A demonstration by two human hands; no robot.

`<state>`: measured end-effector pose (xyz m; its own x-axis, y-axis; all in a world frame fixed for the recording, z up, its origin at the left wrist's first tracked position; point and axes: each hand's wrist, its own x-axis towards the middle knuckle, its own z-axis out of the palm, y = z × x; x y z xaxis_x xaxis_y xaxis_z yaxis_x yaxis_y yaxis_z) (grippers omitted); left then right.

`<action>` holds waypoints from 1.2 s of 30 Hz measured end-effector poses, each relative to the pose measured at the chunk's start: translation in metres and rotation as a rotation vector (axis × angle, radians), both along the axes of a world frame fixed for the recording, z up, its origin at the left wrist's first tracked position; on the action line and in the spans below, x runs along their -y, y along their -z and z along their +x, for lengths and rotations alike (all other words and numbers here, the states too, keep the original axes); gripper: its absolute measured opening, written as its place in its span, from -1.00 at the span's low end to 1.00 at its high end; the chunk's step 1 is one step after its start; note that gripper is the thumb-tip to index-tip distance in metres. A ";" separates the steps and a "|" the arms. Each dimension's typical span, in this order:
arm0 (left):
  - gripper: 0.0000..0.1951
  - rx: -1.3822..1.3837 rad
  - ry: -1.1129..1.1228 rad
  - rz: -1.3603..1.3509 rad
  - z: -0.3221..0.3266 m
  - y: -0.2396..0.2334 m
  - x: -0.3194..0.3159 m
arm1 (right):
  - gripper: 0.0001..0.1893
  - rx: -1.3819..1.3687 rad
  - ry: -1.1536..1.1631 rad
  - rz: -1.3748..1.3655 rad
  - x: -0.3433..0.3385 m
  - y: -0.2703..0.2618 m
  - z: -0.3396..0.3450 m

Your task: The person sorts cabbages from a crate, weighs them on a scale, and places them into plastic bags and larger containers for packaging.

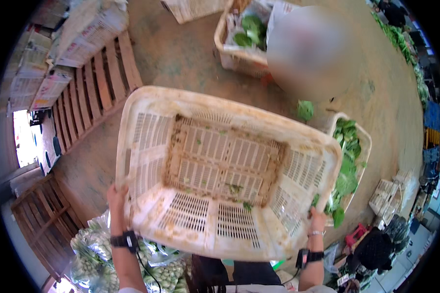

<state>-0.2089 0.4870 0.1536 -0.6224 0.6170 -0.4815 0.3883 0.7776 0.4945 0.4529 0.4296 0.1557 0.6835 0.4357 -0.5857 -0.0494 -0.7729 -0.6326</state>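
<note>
A large, dirty white plastic crate with slotted walls is held up before me, its open top facing me. My left hand grips its left rim near the lower corner. On the opposite side my right hand is closed on the right rim. Scraps of green leaf and brown grime lie on the crate's bottom. Just beyond the right rim stands another crate filled with leafy greens, partly hidden by the one I hold.
Wooden pallets lie at the left, one beside stacked crates. Bagged vegetables sit at lower left. A paper-lined crate stands ahead, beside a blurred patch. A loose leaf and a pink stool are at the right.
</note>
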 end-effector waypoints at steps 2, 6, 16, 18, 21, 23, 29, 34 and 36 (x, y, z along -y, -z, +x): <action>-0.76 0.004 -0.044 0.077 -0.011 -0.061 0.013 | -0.89 -0.020 -0.035 0.041 -0.018 -0.056 -0.009; -0.76 0.039 -0.217 0.294 -0.038 -0.163 0.023 | -0.90 -0.002 -0.101 0.184 -0.077 -0.153 -0.042; -0.81 0.552 -0.499 0.606 -0.073 -0.179 0.130 | -0.88 0.297 -0.230 0.456 -0.001 -0.298 -0.125; -0.81 0.503 -0.497 0.583 -0.090 -0.140 0.141 | -0.87 0.295 -0.238 0.512 0.026 -0.262 -0.119; -0.80 0.633 -0.381 0.689 -0.092 -0.130 0.149 | -0.82 0.347 -0.145 0.603 0.085 -0.258 -0.135; -0.77 0.821 -0.292 0.762 -0.091 -0.117 0.142 | -0.78 0.454 -0.102 0.692 0.112 -0.240 -0.131; -0.76 0.986 -0.229 0.797 -0.106 -0.033 0.169 | -0.76 0.465 -0.046 0.917 0.172 -0.198 -0.140; -0.72 1.028 -0.149 0.839 -0.116 0.009 0.191 | -0.73 0.479 -0.061 0.960 0.165 -0.161 -0.142; -0.71 0.942 -0.172 0.838 -0.141 0.024 0.205 | -0.69 0.515 -0.065 0.815 0.136 -0.153 -0.175</action>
